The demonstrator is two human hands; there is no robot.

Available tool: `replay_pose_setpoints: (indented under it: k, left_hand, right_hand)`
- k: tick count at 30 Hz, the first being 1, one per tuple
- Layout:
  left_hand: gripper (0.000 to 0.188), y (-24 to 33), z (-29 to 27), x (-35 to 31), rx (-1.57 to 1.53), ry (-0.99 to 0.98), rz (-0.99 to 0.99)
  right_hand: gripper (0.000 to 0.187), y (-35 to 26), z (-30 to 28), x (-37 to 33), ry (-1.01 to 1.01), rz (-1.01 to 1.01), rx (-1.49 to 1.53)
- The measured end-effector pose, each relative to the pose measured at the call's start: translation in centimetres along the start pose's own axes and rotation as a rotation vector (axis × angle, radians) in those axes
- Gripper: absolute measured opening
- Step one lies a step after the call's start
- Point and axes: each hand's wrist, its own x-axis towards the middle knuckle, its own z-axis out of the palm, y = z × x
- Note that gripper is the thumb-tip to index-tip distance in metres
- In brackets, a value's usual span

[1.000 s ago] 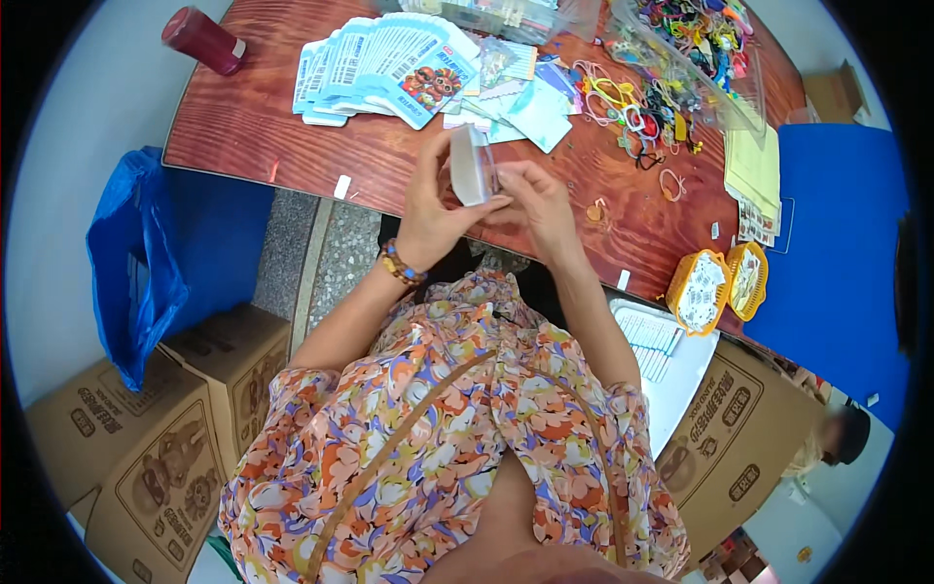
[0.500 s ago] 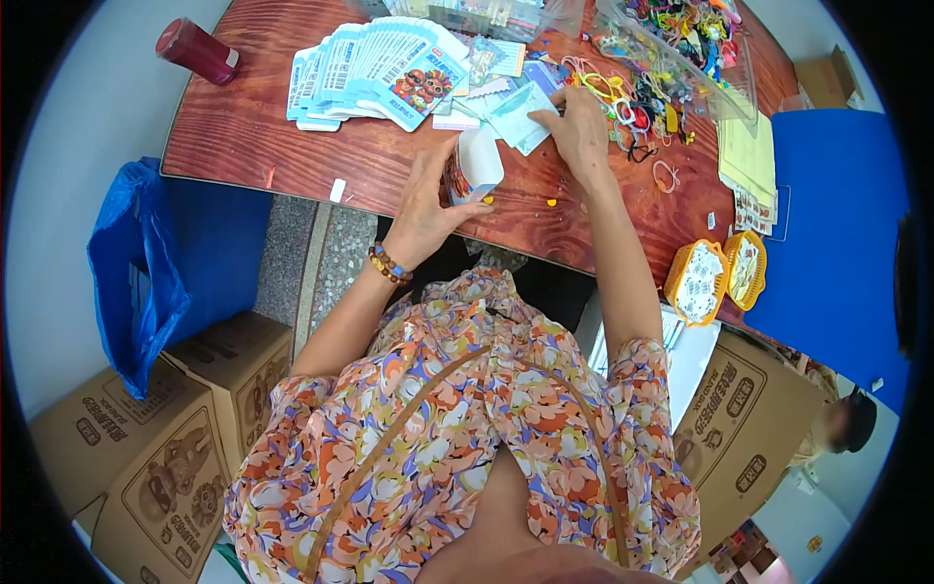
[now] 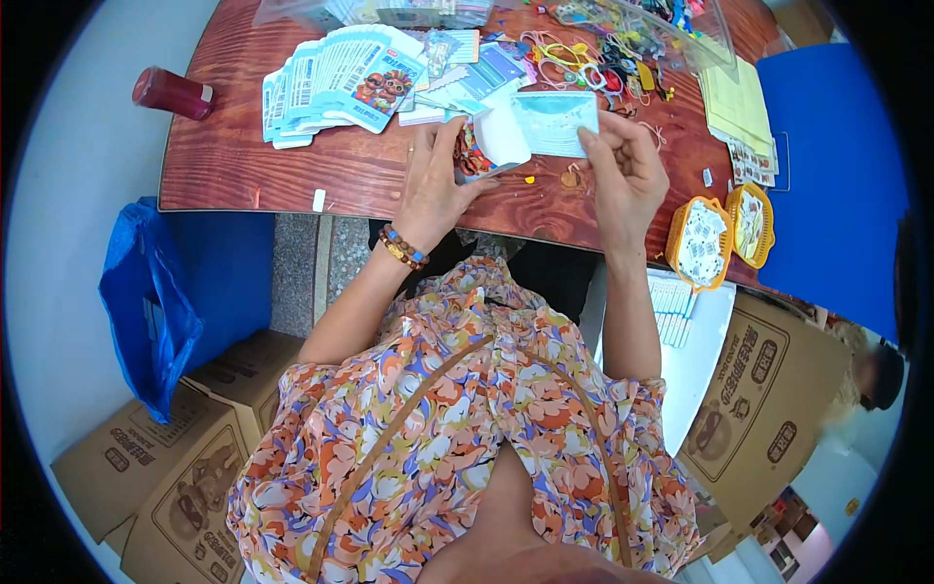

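Note:
My left hand (image 3: 435, 185) grips a small open cardboard box (image 3: 474, 156) with a colourful printed side, held tilted above the table's front part. The box's white flap (image 3: 502, 136) stands up toward the right. My right hand (image 3: 626, 173) pinches the lower right corner of a light blue-green card (image 3: 555, 124), whose left edge is close beside the flap; whether they touch I cannot tell. Just beyond the box lie a loose pile of pale blue cards (image 3: 477, 80) and a fanned stack of flat printed cartons (image 3: 342, 86).
Coloured bands and trinkets (image 3: 593, 73) lie at the back right beside a clear plastic bin (image 3: 671, 39). Two yellow baskets (image 3: 687, 229) with small white packets sit at the right edge, near yellow sheets (image 3: 736, 107). A dark red bottle (image 3: 175, 93) lies far left.
My right hand has lifted the blue-green card off the pile and brought it nearer, beside the box. My left hand still holds the box, its flap now leaning further right.

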Motion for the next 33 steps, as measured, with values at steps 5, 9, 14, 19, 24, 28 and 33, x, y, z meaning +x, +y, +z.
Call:
replay_pose_setpoints:
  k: [5, 9, 14, 19, 24, 28, 33]
  left_hand:
    - [0.082, 0.4, 0.5, 0.2, 0.079, -0.047, 0.006]
    - [0.086, 1.0, 0.7, 0.1, 0.135, -0.071, 0.035]
    - [0.089, 1.7, 0.8, 0.2, 0.141, -0.085, 0.13]
    - [0.09, 1.6, 1.4, 1.0, 0.144, -0.06, 0.138]
    - [0.087, 1.4, 1.4, 1.0, 0.154, -0.072, 0.113]
    - [0.087, 1.0, 1.7, 0.7, 0.15, -0.069, 0.129]
    - [0.086, 1.4, 1.9, 0.5, 0.157, -0.127, 0.088]
  right_hand:
    - [0.02, -1.0, -1.1, -1.0, 0.103, -0.095, -0.059]
    - [0.021, 1.0, -0.9, -2.0, -0.094, 0.033, -0.162]
    - [0.017, 1.1, -1.0, -1.7, -0.164, 0.103, -0.395]
    - [0.026, 1.3, -0.8, -1.4, -0.253, -0.426, -0.874]
    - [0.023, 4.6, -2.4, 0.0, -0.099, -0.383, -0.759]
    - [0.02, 8.5, -5.8, 4.1, -0.04, -0.12, -0.714]
    - [0.019, 11.7, -5.0, 6.2, -0.153, -0.063, -1.2]
